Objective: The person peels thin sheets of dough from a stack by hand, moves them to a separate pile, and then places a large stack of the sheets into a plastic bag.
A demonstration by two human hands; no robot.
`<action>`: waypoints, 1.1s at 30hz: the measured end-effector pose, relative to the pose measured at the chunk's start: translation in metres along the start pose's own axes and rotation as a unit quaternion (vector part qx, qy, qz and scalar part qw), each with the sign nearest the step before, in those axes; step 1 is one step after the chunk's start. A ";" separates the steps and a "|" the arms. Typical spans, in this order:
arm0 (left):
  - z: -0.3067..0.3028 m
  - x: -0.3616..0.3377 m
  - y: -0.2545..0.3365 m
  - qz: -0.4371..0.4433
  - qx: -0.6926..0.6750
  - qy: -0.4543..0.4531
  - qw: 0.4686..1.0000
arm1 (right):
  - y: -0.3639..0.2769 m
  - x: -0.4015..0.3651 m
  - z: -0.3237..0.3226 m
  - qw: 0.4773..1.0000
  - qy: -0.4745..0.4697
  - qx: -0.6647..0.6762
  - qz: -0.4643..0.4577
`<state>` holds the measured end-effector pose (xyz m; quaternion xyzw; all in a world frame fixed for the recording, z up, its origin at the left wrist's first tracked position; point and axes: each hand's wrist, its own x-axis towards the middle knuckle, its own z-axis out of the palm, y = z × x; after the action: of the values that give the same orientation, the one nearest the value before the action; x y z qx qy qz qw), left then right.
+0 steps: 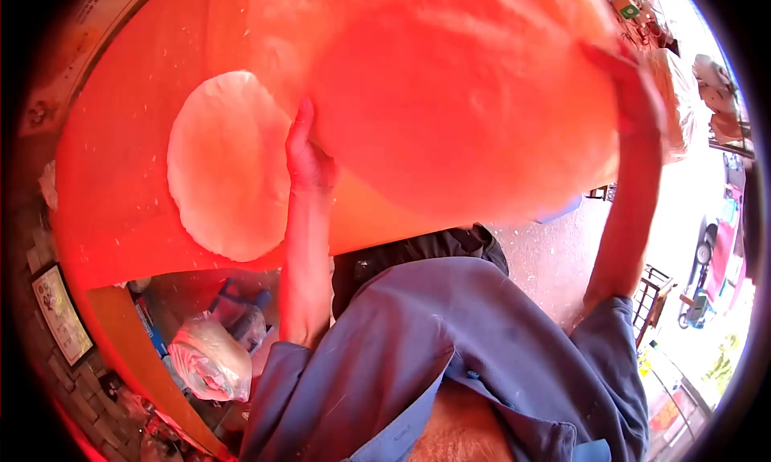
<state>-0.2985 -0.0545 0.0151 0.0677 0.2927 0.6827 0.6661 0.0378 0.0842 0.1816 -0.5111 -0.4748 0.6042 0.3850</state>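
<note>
A large, thin, pale sheet that looks like dough point(466, 108) spreads over the work table and past its right side, tinted red by the light. My left hand point(312, 161) is at its near left edge, thumb up, the other fingers hidden beneath the sheet. My right hand point(634, 92) grips the far right edge, blurred by motion. A smaller round flat piece of dough point(229, 169) lies on the orange-red tabletop point(120, 173), just left of my left hand and partly covered by the large sheet.
Below the table's near edge sit plastic bags point(210, 357). A black crate point(654, 289) stands on the right, by the bright open side. White covered bundles point(675, 100) are beyond my right hand. A framed sign point(62, 315) is at far left.
</note>
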 end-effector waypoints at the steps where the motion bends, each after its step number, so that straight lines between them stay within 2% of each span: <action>1: 0.003 0.001 -0.002 0.010 0.008 0.023 1.000 | 0.029 0.020 -0.018 1.000 0.015 0.010 0.025; 2: 0.011 0.004 -0.013 0.047 0.031 0.098 0.994 | 0.090 0.054 -0.051 0.998 -0.024 -0.048 -0.018; 4: -0.032 0.019 -0.041 0.056 0.138 0.145 0.978 | 0.136 0.076 -0.061 0.992 0.004 -0.125 0.033; 5: -0.045 0.022 -0.054 0.068 0.175 0.158 0.969 | 0.137 0.071 -0.041 0.978 0.067 -0.143 0.135; 6: -0.033 0.020 -0.056 0.065 0.170 0.191 0.965 | 0.145 0.072 -0.041 0.985 0.048 -0.125 0.113; 8: -0.023 0.018 -0.060 0.091 0.221 0.187 0.953 | 0.163 0.077 -0.043 0.994 0.010 -0.089 0.064; 9: -0.019 0.020 -0.062 0.104 0.246 0.183 0.946 | 0.174 0.074 -0.040 0.985 0.076 -0.152 0.028; 11: -0.017 0.026 -0.063 0.119 0.266 0.183 0.939 | 0.182 0.077 -0.045 0.982 0.058 -0.178 0.003; 13: -0.014 0.026 -0.064 0.121 0.286 0.212 0.927 | 0.206 0.093 -0.055 0.984 0.083 -0.150 -0.055; 15: -0.015 0.024 -0.065 0.104 0.295 0.233 0.921 | 0.189 0.083 -0.051 0.980 0.104 -0.168 0.001; 17: -0.020 0.030 -0.064 0.107 0.281 0.218 0.929 | 0.152 0.075 -0.042 0.955 0.101 -0.225 0.163; 18: -0.027 0.031 -0.065 0.115 0.266 0.201 0.936 | 0.154 0.076 -0.042 0.983 0.076 -0.140 0.092; 19: -0.035 0.026 -0.064 0.123 0.252 0.187 0.941 | 0.145 0.077 -0.043 0.993 0.013 -0.051 0.102; 20: -0.033 0.023 -0.060 0.079 0.239 0.230 0.940 | 0.152 0.088 -0.054 0.989 -0.007 -0.005 0.147; 21: -0.033 0.023 -0.057 0.063 0.183 0.186 0.963 | 0.151 0.095 -0.057 0.980 -0.024 0.039 0.193; 24: -0.024 0.018 -0.057 0.090 0.169 0.137 0.972 | 0.136 0.093 -0.035 0.977 -0.018 0.098 0.190; 27: -0.013 0.013 -0.050 0.110 0.170 0.128 0.971 | 0.121 0.096 -0.027 0.990 0.084 -0.045 0.105; 28: -0.012 0.012 -0.048 0.105 0.167 0.121 0.973 | 0.126 0.106 -0.046 0.995 -0.031 0.004 0.099; 31: -0.025 0.015 -0.051 0.114 0.176 0.134 0.968 | 0.178 0.127 -0.076 0.995 0.062 -0.016 0.075; 32: -0.036 0.020 -0.053 0.098 0.178 0.132 0.970 | 0.176 0.116 -0.066 0.998 -0.003 -0.029 0.061; 33: -0.037 0.026 -0.053 0.162 0.292 0.181 0.925 | 0.165 0.114 -0.058 0.988 -0.051 -0.119 0.083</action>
<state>-0.2726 -0.0446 -0.0487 0.1811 0.5793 0.6664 0.4330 0.0779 0.1609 -0.0084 -0.5598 -0.5182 0.5984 0.2449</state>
